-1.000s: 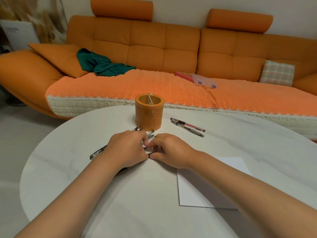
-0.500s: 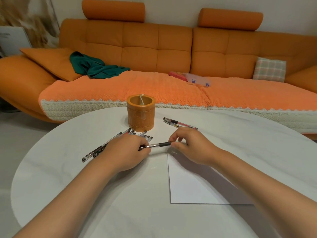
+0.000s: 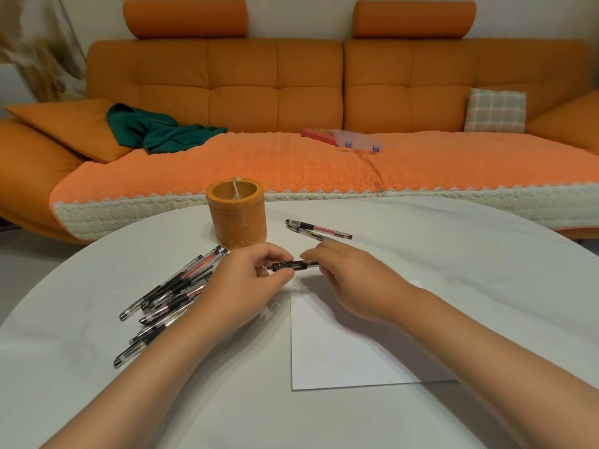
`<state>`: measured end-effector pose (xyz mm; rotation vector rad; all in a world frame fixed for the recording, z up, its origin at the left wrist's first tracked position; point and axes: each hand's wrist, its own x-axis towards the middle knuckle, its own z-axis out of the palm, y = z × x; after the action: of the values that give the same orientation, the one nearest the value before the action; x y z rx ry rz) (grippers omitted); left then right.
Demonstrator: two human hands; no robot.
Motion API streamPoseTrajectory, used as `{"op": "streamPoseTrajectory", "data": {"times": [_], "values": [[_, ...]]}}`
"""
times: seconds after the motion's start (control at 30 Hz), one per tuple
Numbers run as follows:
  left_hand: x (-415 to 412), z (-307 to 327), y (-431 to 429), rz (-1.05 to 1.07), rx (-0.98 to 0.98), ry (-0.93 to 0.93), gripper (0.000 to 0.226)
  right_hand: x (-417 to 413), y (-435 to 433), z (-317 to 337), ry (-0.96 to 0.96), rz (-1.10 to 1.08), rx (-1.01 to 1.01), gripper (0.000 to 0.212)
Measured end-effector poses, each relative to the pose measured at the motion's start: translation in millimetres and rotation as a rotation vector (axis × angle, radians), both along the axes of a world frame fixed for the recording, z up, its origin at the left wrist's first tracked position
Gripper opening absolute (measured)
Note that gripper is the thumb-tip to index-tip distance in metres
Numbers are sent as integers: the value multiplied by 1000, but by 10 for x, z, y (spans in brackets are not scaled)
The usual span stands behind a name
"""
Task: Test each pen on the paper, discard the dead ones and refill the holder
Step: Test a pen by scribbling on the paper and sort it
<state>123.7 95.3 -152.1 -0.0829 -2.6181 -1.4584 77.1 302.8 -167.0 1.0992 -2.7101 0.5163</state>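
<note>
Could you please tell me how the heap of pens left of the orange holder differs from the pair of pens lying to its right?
The heap of clear-barrelled pens holds many, the pair of clear-barrelled pens only two. The heap lies criss-crossed, the pair side by side. The left hand covers part of the heap; the pair lies just beyond the right hand. Both lie flat on the white table.

Orange holder [image 3: 237, 218]; white paper [image 3: 343, 351]; plaid cushion [image 3: 495, 111]; teal cloth [image 3: 155, 131].
</note>
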Motion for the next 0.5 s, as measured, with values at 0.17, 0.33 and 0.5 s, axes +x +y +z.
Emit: {"op": "streamPoseTrajectory", "data": {"times": [0.17, 0.33, 0.5], "values": [[-12, -17, 114, -38, 173, -1, 23, 3, -91, 20, -65, 25, -71, 24], [-59, -199, -29, -103, -163, 17, 23, -82, -27, 126, -177, -172, -240, 52], [-80, -335, -94, -207, -539, 70, 24, -68, -65, 131, -245, -199, -401, 48]]}}
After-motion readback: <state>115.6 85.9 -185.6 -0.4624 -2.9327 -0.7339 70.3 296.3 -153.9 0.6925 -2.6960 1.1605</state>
